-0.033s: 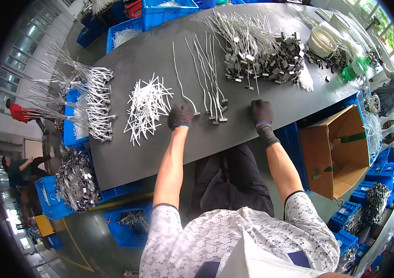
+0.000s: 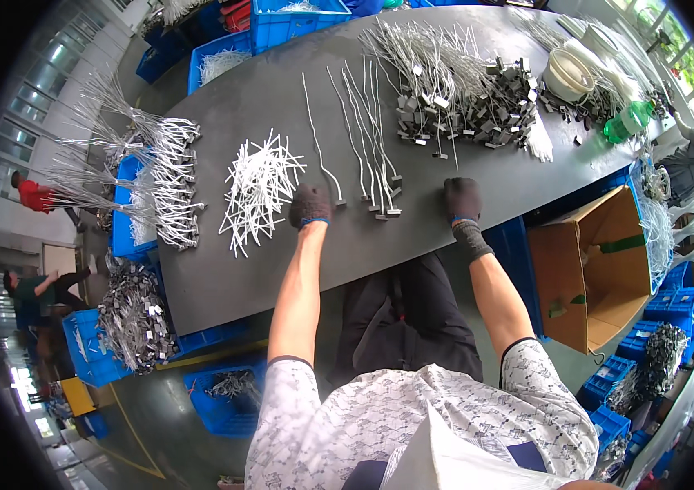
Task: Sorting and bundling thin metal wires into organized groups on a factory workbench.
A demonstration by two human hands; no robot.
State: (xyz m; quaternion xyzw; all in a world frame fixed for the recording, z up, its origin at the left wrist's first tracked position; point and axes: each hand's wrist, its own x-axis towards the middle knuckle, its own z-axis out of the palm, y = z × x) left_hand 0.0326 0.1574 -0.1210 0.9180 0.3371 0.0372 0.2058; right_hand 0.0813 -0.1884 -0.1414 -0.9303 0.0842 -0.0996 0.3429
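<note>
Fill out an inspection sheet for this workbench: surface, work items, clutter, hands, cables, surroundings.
Surface: dark grey table, bare in front of the person.
Work items: a row of thin wires with metal end clips laid side by side between the hands; a pile of white ties to the left.
Clutter: heap of clipped wires at the far side; green bottle; white bowl.
Hands: left hand gloved, beside the nearest wire; right hand gloved, resting flat on the table.
Cables: nothing seen apart from the wires.
Surroundings: open cardboard box, blue crates, other people nearby.
</note>
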